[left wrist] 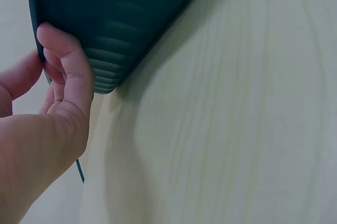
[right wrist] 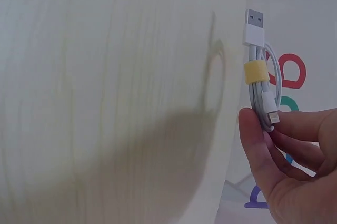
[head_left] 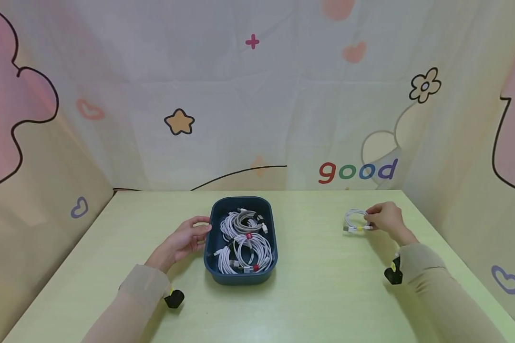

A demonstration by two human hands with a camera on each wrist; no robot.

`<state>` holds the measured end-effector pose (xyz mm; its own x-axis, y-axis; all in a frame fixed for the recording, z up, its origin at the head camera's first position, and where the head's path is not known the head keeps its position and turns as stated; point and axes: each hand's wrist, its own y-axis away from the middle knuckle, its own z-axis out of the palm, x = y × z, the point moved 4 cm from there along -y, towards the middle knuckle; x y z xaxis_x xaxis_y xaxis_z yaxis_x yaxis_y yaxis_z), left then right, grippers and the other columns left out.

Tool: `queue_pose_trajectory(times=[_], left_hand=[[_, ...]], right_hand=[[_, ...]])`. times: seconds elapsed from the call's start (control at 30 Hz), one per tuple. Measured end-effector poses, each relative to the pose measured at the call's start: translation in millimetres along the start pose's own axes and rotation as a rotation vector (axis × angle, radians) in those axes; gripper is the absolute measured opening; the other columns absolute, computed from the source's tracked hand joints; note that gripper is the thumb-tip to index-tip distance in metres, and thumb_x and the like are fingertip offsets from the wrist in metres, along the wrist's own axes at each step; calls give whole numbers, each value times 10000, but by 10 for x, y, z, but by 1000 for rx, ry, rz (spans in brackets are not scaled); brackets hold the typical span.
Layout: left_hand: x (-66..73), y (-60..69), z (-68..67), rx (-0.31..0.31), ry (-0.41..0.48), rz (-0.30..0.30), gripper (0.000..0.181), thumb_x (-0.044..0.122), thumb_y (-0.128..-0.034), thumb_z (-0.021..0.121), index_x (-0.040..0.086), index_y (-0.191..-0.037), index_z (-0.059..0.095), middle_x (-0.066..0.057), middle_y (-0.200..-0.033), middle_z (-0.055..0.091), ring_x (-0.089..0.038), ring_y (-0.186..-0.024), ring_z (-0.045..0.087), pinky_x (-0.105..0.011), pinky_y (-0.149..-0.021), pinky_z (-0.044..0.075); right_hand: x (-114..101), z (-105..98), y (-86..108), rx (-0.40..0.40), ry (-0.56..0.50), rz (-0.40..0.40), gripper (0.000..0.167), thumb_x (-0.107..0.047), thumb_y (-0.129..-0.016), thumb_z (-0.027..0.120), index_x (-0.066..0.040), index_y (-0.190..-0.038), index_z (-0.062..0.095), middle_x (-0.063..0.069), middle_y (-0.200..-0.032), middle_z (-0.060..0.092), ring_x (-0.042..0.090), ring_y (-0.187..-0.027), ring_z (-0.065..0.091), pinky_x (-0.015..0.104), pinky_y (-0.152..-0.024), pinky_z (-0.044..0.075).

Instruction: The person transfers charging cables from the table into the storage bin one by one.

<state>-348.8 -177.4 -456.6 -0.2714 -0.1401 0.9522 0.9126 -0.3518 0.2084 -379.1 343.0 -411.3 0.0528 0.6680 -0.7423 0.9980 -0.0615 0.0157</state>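
Observation:
My right hand (head_left: pixel 386 219) pinches a small coiled white USB cable (head_left: pixel 355 220) above the right side of the table. In the right wrist view the cable (right wrist: pixel 258 71) is bound with a yellow tie (right wrist: pixel 256 71); its USB plug points up, and its small connector sits near my fingertips. A dark blue bin (head_left: pixel 240 278) stands near the table's middle, holding several coiled white cables (head_left: pixel 253 250), some with red or black ties. My left hand (head_left: pixel 188 240) grips the bin's left rim; the left wrist view shows fingertips on the bin's wall (left wrist: pixel 116 18).
The pale wooden table (head_left: pixel 309 295) runs back to a printed cloth backdrop (head_left: pixel 223 95), with cloth sides at left and right. Small black devices (head_left: pixel 174 298) are strapped to both wrists.

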Motion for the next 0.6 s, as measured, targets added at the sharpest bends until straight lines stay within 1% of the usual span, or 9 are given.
queue_pose_trajectory(times=[0.13,0.33,0.6], left_hand=[[-2,-1,4,2,-3,-1,444,104,-1000,498,37,-1387,292,34,-895,657,-120,-763,606,-257,-709,561],[0,3,11,0,-1,-2,435,91,-1005,480,31,-1390,285,34,-890,654,-119,-762,603,-261,-712,561],[-5,5,3,1,7,-5,463,121,-982,540,43,-1374,306,25,-904,655,-124,-772,608,-268,-720,562]], right_hand=[[-77,39,-6,-17,-14,-4,310,-37,-910,610,190,-1119,587,320,-966,667,74,-629,662,238,-604,572],[-213,84,8,-42,-24,3,315,-39,-914,609,179,-1141,588,324,-1007,658,88,-658,656,253,-625,578],[-386,167,21,-79,-35,4,327,-63,-931,599,161,-1168,584,346,-1092,625,100,-687,646,255,-660,581]])
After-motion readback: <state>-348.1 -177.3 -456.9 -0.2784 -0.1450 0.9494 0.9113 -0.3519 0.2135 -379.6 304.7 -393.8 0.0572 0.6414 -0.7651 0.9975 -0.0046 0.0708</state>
